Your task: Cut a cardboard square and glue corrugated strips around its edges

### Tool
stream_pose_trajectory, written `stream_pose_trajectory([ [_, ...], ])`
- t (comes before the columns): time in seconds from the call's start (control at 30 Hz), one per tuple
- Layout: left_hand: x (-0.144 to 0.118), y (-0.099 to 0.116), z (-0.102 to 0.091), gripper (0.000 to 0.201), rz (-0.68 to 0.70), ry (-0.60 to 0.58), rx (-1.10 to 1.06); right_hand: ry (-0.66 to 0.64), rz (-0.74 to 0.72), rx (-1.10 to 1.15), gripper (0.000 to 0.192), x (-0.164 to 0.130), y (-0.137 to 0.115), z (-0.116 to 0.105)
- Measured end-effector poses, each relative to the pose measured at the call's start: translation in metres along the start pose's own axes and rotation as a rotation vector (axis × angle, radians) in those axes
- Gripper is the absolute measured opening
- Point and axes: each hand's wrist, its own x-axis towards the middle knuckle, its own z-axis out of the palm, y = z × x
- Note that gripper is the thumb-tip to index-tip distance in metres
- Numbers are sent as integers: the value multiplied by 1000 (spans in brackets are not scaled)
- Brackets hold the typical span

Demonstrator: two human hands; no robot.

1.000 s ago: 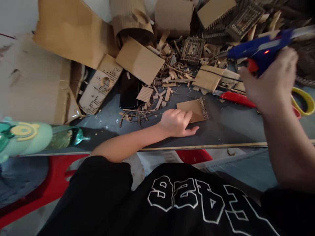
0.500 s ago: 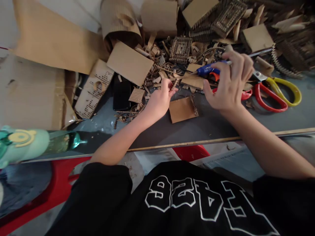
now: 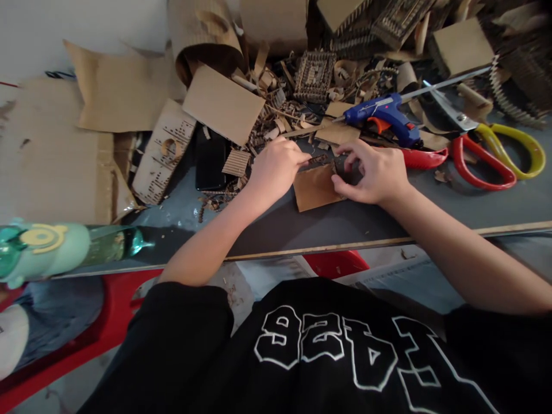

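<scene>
My left hand point(image 3: 278, 169) is closed, pinching a thin strip of corrugated cardboard point(image 3: 318, 159) between thumb and fingertips. Below the strip lies a small brown cardboard rectangle point(image 3: 318, 188) with a corrugated strip standing along its right edge. My right hand point(image 3: 374, 172) is at that right edge, thumb and index finger curved apart around the corner; whether they touch it I cannot tell. Beyond my right hand a blue glue gun point(image 3: 379, 112) with an orange trigger lies on its side, nozzle pointing left.
Large scissors point(image 3: 483, 138) with red and yellow handles lie at the right. Cardboard scraps point(image 3: 276, 123) pile up behind my hands. At the left are a black phone point(image 3: 211, 161), a punched cardboard piece point(image 3: 164, 152) and a green bottle point(image 3: 64, 244) by the table's edge point(image 3: 319, 249).
My right hand has left the glue gun, which now lies on the table, and moved down and left to the cardboard rectangle. My left hand keeps the strip, now held over the rectangle's far edge.
</scene>
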Motion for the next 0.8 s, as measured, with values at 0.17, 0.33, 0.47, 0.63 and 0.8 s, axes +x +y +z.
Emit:
stream_pose_trajectory([
  [0.17,-1,1,1,27,55,-29,-17,-71,21,-59,67,0,-6,2],
  [0.33,-1,7,-1,20,-15,12,5,-128,22,-100,74,2,-9,2],
  [0.47,1,6,-1,23,72,-13,-7,-143,20,-109,81,3,-7,3],
  [0.63,3,1,0,23,111,-8,5,-152,-6,-145,85,4,-5,5],
  [0.8,5,0,-1,23,163,-43,3,-179,2,-169,89,6,-5,5],
])
